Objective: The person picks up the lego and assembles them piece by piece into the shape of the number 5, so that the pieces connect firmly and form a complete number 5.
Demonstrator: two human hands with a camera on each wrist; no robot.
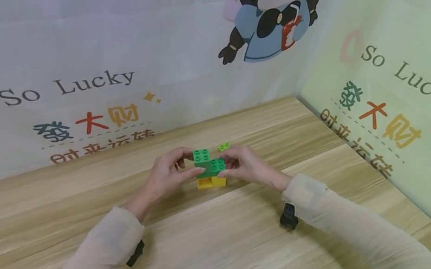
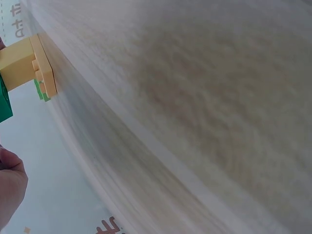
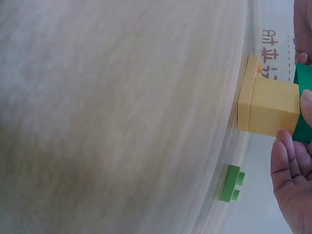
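A stack of toy building bricks stands on the wooden table. At its bottom is a flat yellow brick (image 2: 45,73) with a taller yellow block (image 3: 275,106) on its right part. A long green brick (image 1: 218,166) crosses above, and a green four-stud brick (image 1: 201,156) sits on its left end. My left hand (image 1: 167,174) holds the green bricks from the left, thumb in front and fingers bent behind. From the right, my right hand (image 1: 244,163) pinches the long green brick, its thumb across the front and fingertips at the yellow block's top edge.
A small light green two-stud brick (image 1: 223,147) lies just behind my right hand on the table (image 1: 200,250). Printed cloth walls (image 1: 191,86) with lettering and a cartoon figure border the table at the back and right.
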